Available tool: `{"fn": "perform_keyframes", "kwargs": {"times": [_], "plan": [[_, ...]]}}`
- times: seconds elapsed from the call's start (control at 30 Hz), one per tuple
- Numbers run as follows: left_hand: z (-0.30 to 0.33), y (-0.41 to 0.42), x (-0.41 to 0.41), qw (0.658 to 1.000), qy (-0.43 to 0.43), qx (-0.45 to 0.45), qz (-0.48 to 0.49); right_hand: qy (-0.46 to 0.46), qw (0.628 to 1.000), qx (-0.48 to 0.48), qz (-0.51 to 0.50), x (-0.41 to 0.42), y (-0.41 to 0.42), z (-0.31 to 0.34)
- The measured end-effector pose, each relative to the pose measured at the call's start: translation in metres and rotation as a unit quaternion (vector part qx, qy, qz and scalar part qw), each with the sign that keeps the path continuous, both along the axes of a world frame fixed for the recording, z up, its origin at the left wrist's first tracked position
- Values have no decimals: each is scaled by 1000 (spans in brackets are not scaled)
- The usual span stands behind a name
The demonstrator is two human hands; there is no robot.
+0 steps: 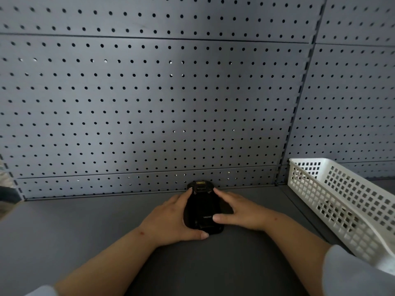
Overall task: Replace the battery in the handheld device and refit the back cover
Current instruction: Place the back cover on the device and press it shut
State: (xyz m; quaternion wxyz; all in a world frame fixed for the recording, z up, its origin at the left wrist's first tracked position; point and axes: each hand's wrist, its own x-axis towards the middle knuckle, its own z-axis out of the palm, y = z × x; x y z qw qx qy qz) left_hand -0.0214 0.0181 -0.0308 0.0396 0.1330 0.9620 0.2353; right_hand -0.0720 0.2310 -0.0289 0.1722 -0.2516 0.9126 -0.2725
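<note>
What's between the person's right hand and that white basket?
Nothing: in the head view, only bare grey shelf lies between the right hand and the basket.

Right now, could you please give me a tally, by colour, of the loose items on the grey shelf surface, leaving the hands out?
Black: 1, the handheld device, lying back side up between the left hand and the right hand.
White: 1, the perforated plastic basket at the right; its contents cannot be seen clearly.
Total: 2

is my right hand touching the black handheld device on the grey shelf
Touching: the head view shows the right hand with its thumb lying on the black handheld device.
</note>
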Motion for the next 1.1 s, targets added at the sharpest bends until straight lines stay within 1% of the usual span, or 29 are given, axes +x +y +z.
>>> {"fn": "perform_keyframes", "kwargs": {"times": [0.07,0.13,0.33,0.57,0.83,1.1], "plan": [[4,-1,-7,999,-30,-16,-3,-11,999,26,18,0,2,1],[7,-1,-13,998,-53,-16,-11,-3,999,47,23,1,2,0],[10,-2,-24,994,-93,-49,-28,14,998,58,18,0,2,-3],[8,-3,-28,991,-85,-95,-43,24,998,62,18,1,1,-2],[8,-3,-25,996,-50,-63,-37,22,997,66,19,4,2,-1],[11,-2,-27,994,-50,-87,-32,25,998,61,19,3,1,-2]]}}
